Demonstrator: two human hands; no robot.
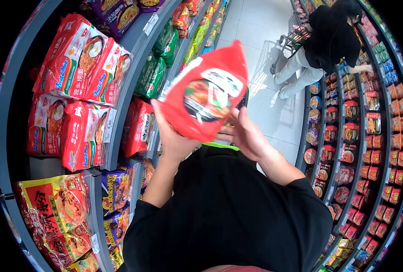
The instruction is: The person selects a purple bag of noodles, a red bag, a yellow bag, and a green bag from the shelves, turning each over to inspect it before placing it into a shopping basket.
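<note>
A red bag of instant noodles (210,93) with a picture of a bowl is held up in front of my chest, tilted to the right. My left hand (175,138) is closed on its lower left side, with most of the fingers hidden behind the bag. Beside the bag's lower right edge is my right hand (251,138), open with its fingers apart and the fingertips close to the bag. Below the hands, partly hidden, shows a bright green rim (224,146) of a dark container.
Stacked red-and-white noodle packs (81,131) fill the shelf on my left, above yellow-and-red packs (58,208). Cup and bowl noodles (351,131) line the shelves to the right. A person (330,41) stands by a shopping cart (296,34) in the aisle, reaching to that shelf.
</note>
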